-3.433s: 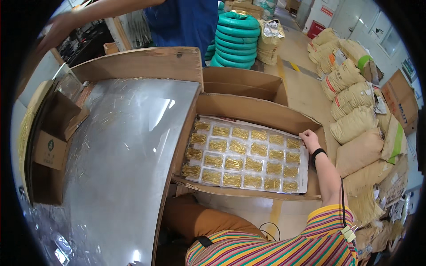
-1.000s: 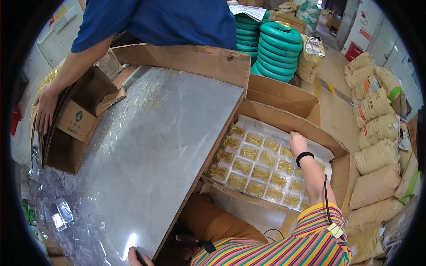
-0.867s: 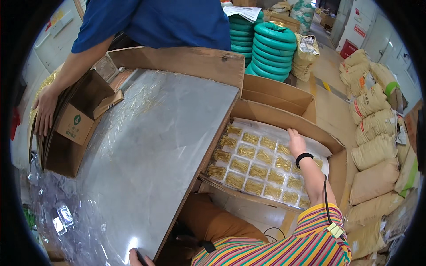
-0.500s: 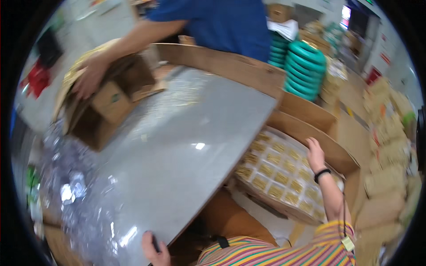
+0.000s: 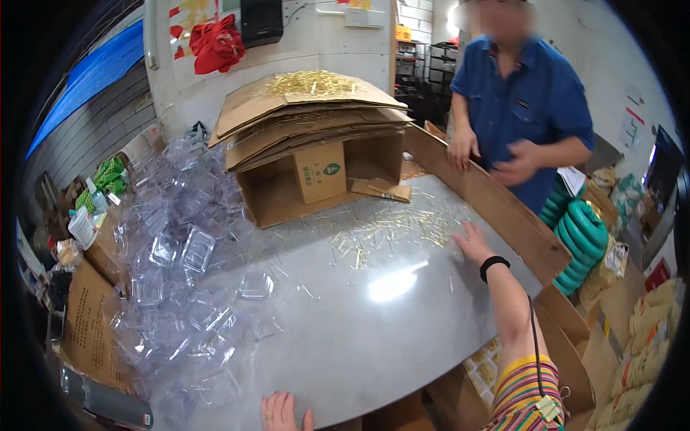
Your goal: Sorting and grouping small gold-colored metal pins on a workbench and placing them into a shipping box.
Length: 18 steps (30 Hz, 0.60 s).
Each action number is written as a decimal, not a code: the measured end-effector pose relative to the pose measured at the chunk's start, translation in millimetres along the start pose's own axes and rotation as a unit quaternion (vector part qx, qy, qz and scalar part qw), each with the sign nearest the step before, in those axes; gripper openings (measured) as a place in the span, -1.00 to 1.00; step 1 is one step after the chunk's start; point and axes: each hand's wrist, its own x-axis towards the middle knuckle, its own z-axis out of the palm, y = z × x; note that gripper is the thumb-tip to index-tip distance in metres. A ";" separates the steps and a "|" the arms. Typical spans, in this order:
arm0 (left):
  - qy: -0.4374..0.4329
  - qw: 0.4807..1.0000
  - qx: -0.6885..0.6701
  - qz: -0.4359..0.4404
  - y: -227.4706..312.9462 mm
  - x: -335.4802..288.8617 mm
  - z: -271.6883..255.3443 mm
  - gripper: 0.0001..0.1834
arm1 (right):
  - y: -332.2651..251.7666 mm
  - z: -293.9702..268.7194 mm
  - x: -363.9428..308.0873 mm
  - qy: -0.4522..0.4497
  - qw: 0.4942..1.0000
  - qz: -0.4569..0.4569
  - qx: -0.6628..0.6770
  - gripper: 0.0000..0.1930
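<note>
A smooth grey tabletop (image 5: 345,337) is spreading out below me, bright with one glare patch. Along its far right edge a long brown board (image 5: 496,197) is standing. Behind, a white wall (image 5: 323,47) is carrying a bunched red cloth (image 5: 218,47) and a black boxy device (image 5: 261,21). Beige sacks (image 5: 640,370) are lying piled at the far right.

I am resting my left hand (image 5: 284,413) on the near edge, its thumb apart from the fingers and nothing showing in it. I am reaching my right hand (image 5: 473,244) over the tabletop, fingers spread and gripping nothing that I can see; whether they are touching the thin gold-coloured pins (image 5: 402,226) I cannot tell. Those pins are lying loose just left of that hand, too many to count; more are heaping on the flattened top of one brown cardboard box (image 5: 241,158). Clear plastic trays (image 5: 169,276), also beyond counting, are crowding the left side. Several pin-filled trays (image 5: 485,366) are showing partly below the tabletop, beside my right forearm.

One co-worker in a blue shirt (image 5: 525,108) is standing beyond the board, two hands in view. Two teal ringed stacks (image 5: 581,233) are standing near that person.
</note>
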 end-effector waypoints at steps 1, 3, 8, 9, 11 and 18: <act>0.005 1.000 0.018 -0.010 1.2 -1.2 0.3 -0.48 | 3.8 3.2 14.8 0.002 0.999 0.028 -0.026 -0.22; 0.013 0.998 0.063 -0.001 -1.8 -4.8 2.0 -0.45 | 3.3 8.0 30.4 0.007 0.993 0.090 -0.072 -0.15; -0.005 0.997 0.074 0.013 -6.5 -7.2 3.5 -0.43 | -67.4 14.5 19.7 -0.161 0.975 0.063 -0.138 -0.09; -0.010 0.997 0.073 0.015 -6.5 -7.3 4.5 -0.43 | -76.5 22.2 12.8 -0.160 0.976 0.034 -0.141 -0.09; -0.030 0.997 0.067 0.000 -4.7 -2.5 1.9 -0.43 | -100.2 35.6 -6.9 -0.178 0.971 -0.046 -0.151 -0.09; -0.034 0.997 0.067 -0.035 -2.2 5.7 0.3 -0.41 | -174.9 45.7 -28.6 -0.112 0.931 -0.345 -0.041 -0.31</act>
